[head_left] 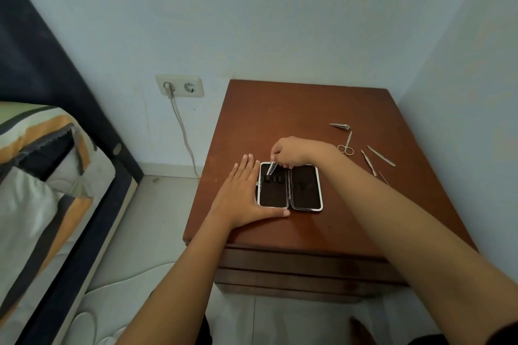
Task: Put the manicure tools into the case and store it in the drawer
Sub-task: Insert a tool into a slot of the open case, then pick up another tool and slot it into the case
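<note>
An open black manicure case (305,193) with a silver rim lies flat on the brown nightstand (294,109). My left hand (246,193) rests flat on the tabletop against the case's left edge, fingers spread, thumb along its front. My right hand (291,151) pinches a small silver tool (272,167) over the top of the case's left half, its tip at the elastic loops. Loose on the tabletop to the right lie a nail clipper (340,126), small scissors (347,145) and three thin metal tools (379,155).
The nightstand's drawer fronts (302,266) are shut below the top's front edge. A bed with a striped cover (42,176) stands to the left. A wall socket (180,86) with a plugged cable is behind. Walls close in at the back and right.
</note>
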A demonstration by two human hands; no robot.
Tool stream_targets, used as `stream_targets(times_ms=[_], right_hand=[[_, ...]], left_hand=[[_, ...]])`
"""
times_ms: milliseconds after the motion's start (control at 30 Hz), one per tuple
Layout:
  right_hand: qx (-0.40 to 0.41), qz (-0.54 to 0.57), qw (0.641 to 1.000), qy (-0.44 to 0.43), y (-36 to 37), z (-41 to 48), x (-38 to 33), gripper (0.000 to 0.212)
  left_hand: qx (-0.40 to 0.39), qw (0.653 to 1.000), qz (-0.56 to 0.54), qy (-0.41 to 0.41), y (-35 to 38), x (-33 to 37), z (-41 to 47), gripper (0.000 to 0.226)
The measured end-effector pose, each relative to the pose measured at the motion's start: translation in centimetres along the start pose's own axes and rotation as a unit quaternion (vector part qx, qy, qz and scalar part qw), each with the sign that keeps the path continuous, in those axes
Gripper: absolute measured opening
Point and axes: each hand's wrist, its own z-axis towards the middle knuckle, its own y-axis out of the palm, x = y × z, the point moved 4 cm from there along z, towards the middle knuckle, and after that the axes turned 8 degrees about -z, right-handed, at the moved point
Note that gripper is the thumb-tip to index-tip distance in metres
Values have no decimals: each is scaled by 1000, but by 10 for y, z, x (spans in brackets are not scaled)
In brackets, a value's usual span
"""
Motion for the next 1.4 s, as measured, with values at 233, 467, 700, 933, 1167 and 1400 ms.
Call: stream_targets(times_ms=[233, 467, 700, 933, 1167, 1400], right_hand=[[95, 50, 994, -16, 13, -3, -5, 4], [131, 55, 989, -43, 22, -15, -7, 7], [289, 94, 952, 45, -31, -21, 65, 16], [329, 8, 922, 206, -40, -4, 155, 30], [383, 0, 912, 147, -30, -3, 134, 19], [318, 268, 909, -16, -22, -26, 57, 6]], left_hand=[[4, 1000, -16, -5, -1, 1, -1, 133], [5, 1000, -25, -6, -1, 1, -1, 133], [16, 1000, -25, 4, -1, -1, 0, 135], [16, 999, -30, 20, 1, -3, 2, 133], [26, 999, -19, 42, -2, 0, 1, 124], [39, 999, -23, 25, -3, 1, 0, 124]])
